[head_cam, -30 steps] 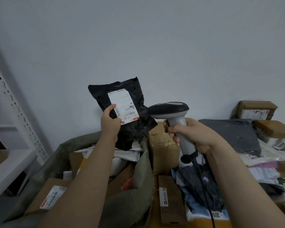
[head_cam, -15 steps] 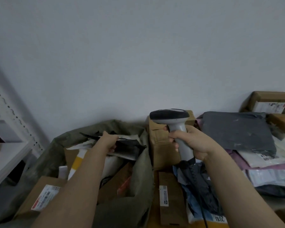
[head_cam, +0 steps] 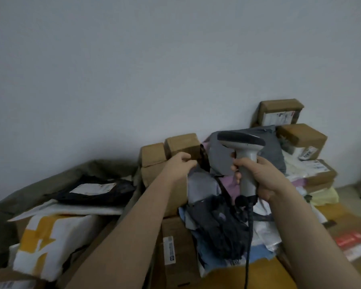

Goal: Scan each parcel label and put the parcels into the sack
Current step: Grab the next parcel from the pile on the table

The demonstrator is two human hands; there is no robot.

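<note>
Reaches in from lower left with the bare left arm, left hand (head_cam: 180, 165) at frame centre, fingers curled, grip unclear. Clasps the scanner (head_cam: 241, 141) handle in the right hand (head_cam: 258, 176) just right of centre.

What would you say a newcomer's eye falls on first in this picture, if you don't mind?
Most likely the grey barcode scanner, gripped upright by the right hand right of centre. Next, the left hand at the heap of parcels, beside a small brown box. At left, a black parcel with a white label lies on top in the olive sack.
</note>
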